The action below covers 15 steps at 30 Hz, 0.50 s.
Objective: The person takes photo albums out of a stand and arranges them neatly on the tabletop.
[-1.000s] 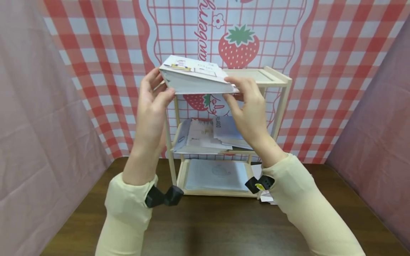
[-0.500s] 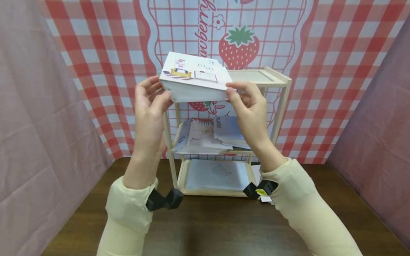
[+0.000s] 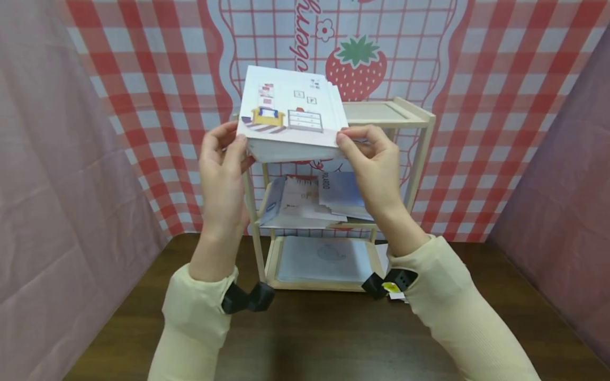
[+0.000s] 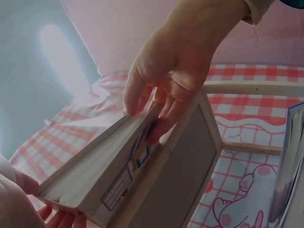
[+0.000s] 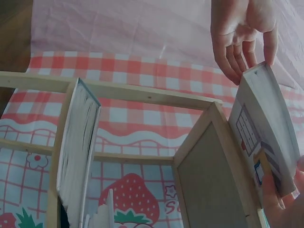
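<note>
A thick white book (image 3: pixel 286 106) with furniture drawings on its cover is held between both hands. Its cover tilts toward me, and its page edges (image 3: pixel 295 151) face the front. My left hand (image 3: pixel 221 164) grips the near left corner, thumb at the cover's edge and fingers behind. At the near right corner, my right hand (image 3: pixel 376 164) pinches the book between thumb and fingers. Both wrist views show the book (image 5: pixel 263 128) close over the top board (image 5: pixel 211 175) of a wooden shelf, with a hand at either end.
The light wooden shelf (image 3: pixel 419 159) stands against a red-checked strawberry cloth (image 3: pixel 500 106). Its middle tier carries several books and booklets (image 3: pixel 305 203); a pale blue flat item (image 3: pixel 324 259) lies on the lowest. White papers (image 3: pixel 397 296) lie beside its right foot on the dark table (image 3: pixel 324 338).
The book has tipped up so that more of its cover shows, its near edge lowering slightly. Both hands have shifted down a little with it, keeping their grip.
</note>
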Motion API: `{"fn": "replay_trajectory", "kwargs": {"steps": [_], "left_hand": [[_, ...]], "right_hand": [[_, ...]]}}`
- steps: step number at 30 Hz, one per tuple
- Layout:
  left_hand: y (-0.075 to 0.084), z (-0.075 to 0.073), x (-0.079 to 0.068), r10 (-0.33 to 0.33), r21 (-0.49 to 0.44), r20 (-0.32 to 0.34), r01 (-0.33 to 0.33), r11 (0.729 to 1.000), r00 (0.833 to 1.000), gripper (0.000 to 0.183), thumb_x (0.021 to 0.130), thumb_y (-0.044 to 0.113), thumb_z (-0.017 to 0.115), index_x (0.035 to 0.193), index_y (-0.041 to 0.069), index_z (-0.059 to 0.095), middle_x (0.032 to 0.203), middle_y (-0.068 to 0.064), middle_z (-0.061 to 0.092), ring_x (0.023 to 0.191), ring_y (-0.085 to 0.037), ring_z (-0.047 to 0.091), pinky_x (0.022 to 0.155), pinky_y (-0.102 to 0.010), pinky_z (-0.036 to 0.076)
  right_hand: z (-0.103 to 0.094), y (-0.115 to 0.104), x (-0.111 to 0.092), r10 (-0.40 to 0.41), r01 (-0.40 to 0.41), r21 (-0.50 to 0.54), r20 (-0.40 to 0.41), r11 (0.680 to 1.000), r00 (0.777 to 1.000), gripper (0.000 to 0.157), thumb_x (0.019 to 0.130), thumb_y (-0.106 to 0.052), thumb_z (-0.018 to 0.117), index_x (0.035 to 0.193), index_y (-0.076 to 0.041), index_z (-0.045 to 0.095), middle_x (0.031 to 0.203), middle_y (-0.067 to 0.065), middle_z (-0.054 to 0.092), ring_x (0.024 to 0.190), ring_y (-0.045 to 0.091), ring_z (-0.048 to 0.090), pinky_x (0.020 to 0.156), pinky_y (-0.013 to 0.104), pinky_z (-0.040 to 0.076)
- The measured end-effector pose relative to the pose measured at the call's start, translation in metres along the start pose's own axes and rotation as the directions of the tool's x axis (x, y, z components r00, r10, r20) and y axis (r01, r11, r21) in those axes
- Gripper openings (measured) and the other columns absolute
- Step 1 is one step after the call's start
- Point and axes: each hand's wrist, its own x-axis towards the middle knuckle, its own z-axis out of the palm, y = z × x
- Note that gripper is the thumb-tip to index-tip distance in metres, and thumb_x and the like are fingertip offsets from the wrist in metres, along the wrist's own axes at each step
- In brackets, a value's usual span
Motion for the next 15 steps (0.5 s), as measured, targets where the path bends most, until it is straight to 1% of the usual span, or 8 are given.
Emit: {"fn": "replay_trajectory", "kwargs": {"steps": [2,4,6,7,8,11,13,15], "left_hand": [[-0.001,-0.001,-0.001,0.005,0.014,0.011,-0.005,1.0,1.0,0.027,0.094,0.009,0.044,0.12,0.002,0.045,0.111,-0.006,0.047,0.1,-0.017,0.049,0.085,-0.031,0.044],[-0.002,-0.003,-0.003,0.002,0.026,0.02,-0.003,1.0,1.0,0.029,0.094,0.009,0.043,0.122,0.002,0.045,0.114,-0.007,0.047,0.102,-0.018,0.049,0.087,-0.032,0.045],[-0.003,-0.004,-0.004,-0.005,0.029,0.034,0.004,1.0,0.999,0.03,0.094,0.008,0.043,0.124,0.003,0.045,0.115,-0.008,0.047,0.102,-0.018,0.049,0.088,-0.032,0.045],[-0.003,-0.004,-0.004,-0.01,0.032,0.04,0.009,0.999,0.999,0.031,0.094,0.008,0.043,0.125,0.003,0.045,0.116,-0.008,0.047,0.102,-0.018,0.049,0.088,-0.032,0.045],[-0.004,-0.004,-0.004,-0.015,0.032,0.046,0.014,0.999,0.999,0.032,0.094,0.007,0.043,0.126,0.004,0.044,0.116,-0.009,0.047,0.102,-0.018,0.049,0.088,-0.031,0.045],[-0.006,-0.004,-0.005,-0.021,0.039,0.062,0.018,0.999,0.998,0.035,0.093,0.007,0.044,0.129,0.004,0.043,0.119,-0.009,0.047,0.102,-0.017,0.048,0.088,-0.03,0.046],[-0.009,-0.004,-0.005,-0.021,0.041,0.065,0.019,0.999,0.998,0.037,0.093,0.007,0.045,0.13,0.006,0.043,0.119,-0.009,0.048,0.101,-0.017,0.049,0.086,-0.03,0.046],[-0.011,-0.004,-0.006,-0.014,0.036,0.077,0.011,0.999,0.997,0.039,0.093,0.008,0.046,0.132,0.007,0.042,0.12,-0.008,0.049,0.101,-0.017,0.05,0.085,-0.031,0.047]], "right_hand": [[0.0,0.0,-0.001,0.007,-0.007,-0.002,0.013,1.0,1.0,0.015,0.085,-0.007,0.061,0.098,0.0,0.06,0.091,-0.002,0.066,0.068,0.003,0.06,0.056,0.018,0.041],[0.0,0.002,-0.001,0.016,-0.016,-0.002,0.023,1.0,1.0,0.015,0.085,-0.006,0.06,0.099,-0.001,0.059,0.082,-0.007,0.066,0.061,0.003,0.055,0.049,0.018,0.034],[0.0,0.003,-0.001,0.026,-0.026,-0.002,0.028,1.0,0.999,0.014,0.085,-0.006,0.06,0.099,-0.003,0.059,0.073,-0.008,0.064,0.052,0.003,0.045,0.044,0.02,0.026],[0.001,0.003,-0.002,0.029,-0.029,-0.003,0.03,1.0,0.999,0.014,0.085,-0.006,0.06,0.099,-0.003,0.058,0.073,-0.009,0.064,0.051,0.003,0.043,0.044,0.02,0.024],[0.001,0.004,-0.002,0.032,-0.032,-0.004,0.03,0.999,0.999,0.015,0.085,-0.006,0.06,0.099,-0.002,0.058,0.077,-0.008,0.063,0.053,0.003,0.046,0.045,0.02,0.026],[0.001,0.005,-0.003,0.042,-0.042,0.0,0.032,0.999,0.999,0.015,0.085,-0.006,0.061,0.098,-0.002,0.058,0.091,-0.004,0.06,0.057,0.002,0.049,0.048,0.019,0.029],[0.0,0.005,-0.003,0.046,-0.046,0.007,0.031,0.999,0.998,0.014,0.084,-0.006,0.061,0.097,-0.003,0.057,0.099,-0.004,0.057,0.065,0.001,0.054,0.053,0.018,0.035],[0.0,0.006,-0.004,0.051,-0.051,0.024,0.031,0.998,0.998,0.012,0.084,-0.005,0.062,0.095,-0.004,0.058,0.103,-0.002,0.055,0.068,0.001,0.056,0.057,0.018,0.038]]}}
